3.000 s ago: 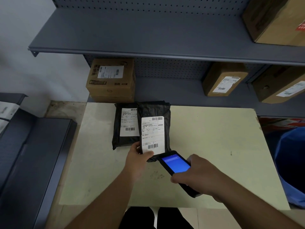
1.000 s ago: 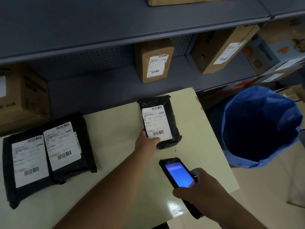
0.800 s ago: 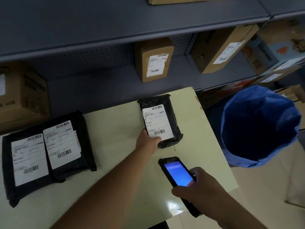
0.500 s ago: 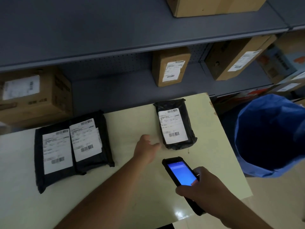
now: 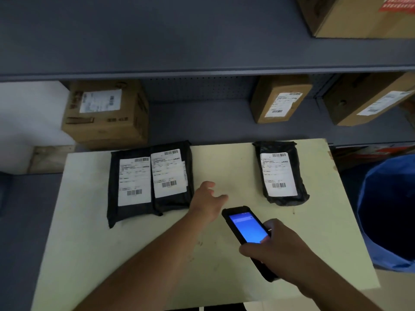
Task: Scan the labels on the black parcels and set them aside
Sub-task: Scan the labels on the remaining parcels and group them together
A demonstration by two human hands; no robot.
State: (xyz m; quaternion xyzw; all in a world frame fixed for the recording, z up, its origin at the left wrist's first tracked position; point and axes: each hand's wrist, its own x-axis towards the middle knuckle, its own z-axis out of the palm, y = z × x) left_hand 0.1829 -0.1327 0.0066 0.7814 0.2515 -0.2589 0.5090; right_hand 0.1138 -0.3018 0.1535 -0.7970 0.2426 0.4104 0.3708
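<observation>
Three black parcels with white barcode labels lie on the pale table [image 5: 224,261]. One small parcel [image 5: 280,194] rests alone at the table's back right. Two parcels sit side by side at the back left: the left parcel [image 5: 128,209] and the overlapping right parcel [image 5: 173,203]. My left hand [image 5: 207,199] hovers open over the table between the two groups, touching neither. My right hand [image 5: 278,250] grips a black handheld scanner [image 5: 247,227] with a lit blue screen, near the table's front right.
Grey metal shelving [image 5: 202,59] stands behind the table, holding cardboard boxes: one at left [image 5: 105,117], one at centre right [image 5: 278,102], one at far right [image 5: 368,102]. A blue bag-lined bin [image 5: 388,209] stands right of the table.
My left hand let go of the small parcel at the table's back right and pulled back toward the two parcels on the left. The view swung left. The scanner stays in my right hand.
</observation>
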